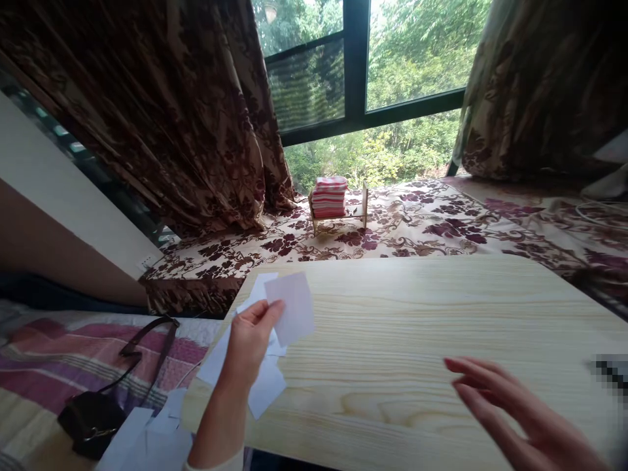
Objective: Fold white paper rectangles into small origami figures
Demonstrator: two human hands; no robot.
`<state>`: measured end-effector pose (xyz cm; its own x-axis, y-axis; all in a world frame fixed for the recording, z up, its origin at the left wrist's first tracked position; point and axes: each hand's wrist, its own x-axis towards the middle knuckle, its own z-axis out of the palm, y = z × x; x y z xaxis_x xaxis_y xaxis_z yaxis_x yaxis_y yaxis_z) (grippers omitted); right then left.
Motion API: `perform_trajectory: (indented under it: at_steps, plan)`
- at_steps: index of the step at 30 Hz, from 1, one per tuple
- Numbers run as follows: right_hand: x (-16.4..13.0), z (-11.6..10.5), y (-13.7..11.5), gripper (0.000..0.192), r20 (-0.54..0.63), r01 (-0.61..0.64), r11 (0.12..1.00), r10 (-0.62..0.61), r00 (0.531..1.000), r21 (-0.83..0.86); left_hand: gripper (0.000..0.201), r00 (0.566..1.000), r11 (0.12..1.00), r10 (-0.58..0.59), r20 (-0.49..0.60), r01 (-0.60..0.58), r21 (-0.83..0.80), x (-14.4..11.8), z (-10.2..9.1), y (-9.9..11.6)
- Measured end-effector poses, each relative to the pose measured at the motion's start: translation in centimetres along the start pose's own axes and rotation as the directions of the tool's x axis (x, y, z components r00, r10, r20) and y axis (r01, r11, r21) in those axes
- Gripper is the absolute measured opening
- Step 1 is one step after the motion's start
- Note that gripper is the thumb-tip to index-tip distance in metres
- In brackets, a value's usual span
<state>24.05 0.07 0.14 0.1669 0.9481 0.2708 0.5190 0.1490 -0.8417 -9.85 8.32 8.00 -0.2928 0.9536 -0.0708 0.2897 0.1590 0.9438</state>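
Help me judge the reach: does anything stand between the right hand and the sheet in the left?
Nothing visible does: only table shows between the right hand and the sheet. The left hand pinches its left side; loose papers lie off that path.

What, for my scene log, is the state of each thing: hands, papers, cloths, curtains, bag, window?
Left hand: pinching a sheet
Right hand: open, holding nothing
Sheet: flat, unfolded
Loose papers: scattered, overlapping
Cloths: folded, stacked
Curtains: drawn apart
Bag: set down; open or closed, cannot tell
Window: open or shut, cannot tell
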Motion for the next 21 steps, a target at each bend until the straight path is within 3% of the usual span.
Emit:
perform_trajectory:
  at_steps: [4,6,8,12,14,18,21]
  plan:
    - [2.2,3.2,-6.3,0.036,0.315,-0.156,0.95,0.066,0.947,0.27,0.043,0.956,0.964,-0.048,0.291,0.121,-0.238,-5.5,6.3,0.6]
    - [2.7,3.9,-7.4,0.037,0.465,-0.269,0.892,0.077,0.882,0.362,0.041,0.915,0.935,-0.075,0.395,0.202,-0.291,-7.1,8.1,0.6]
    - [2.7,4.0,-7.3,0.038,0.533,-0.381,0.823,0.115,0.838,0.422,0.041,0.879,0.91,-0.09,0.468,0.263,-0.32,-8.0,9.0,0.5]
    - [1.9,3.2,-5.5,0.038,0.478,-0.452,0.746,0.205,0.854,0.488,0.043,0.77,0.879,-0.131,0.625,0.381,-0.285,-8.8,9.4,-0.1]
    - [1.6,2.9,-4.9,0.036,0.484,-0.462,0.727,0.202,0.851,0.508,0.043,0.739,0.878,-0.172,0.651,0.415,-0.239,-9.2,9.6,-0.5]
    - [1.2,2.7,-4.7,0.037,0.546,-0.476,0.716,0.157,0.823,0.511,0.04,0.748,0.853,-0.233,0.622,0.465,-0.239,-9.8,10.0,-0.7]
    - [1.1,2.7,-5.0,0.029,0.488,-0.404,0.759,0.131,0.863,0.511,0.036,0.753,0.829,-0.261,0.604,0.495,-0.259,-9.9,10.3,-0.6]
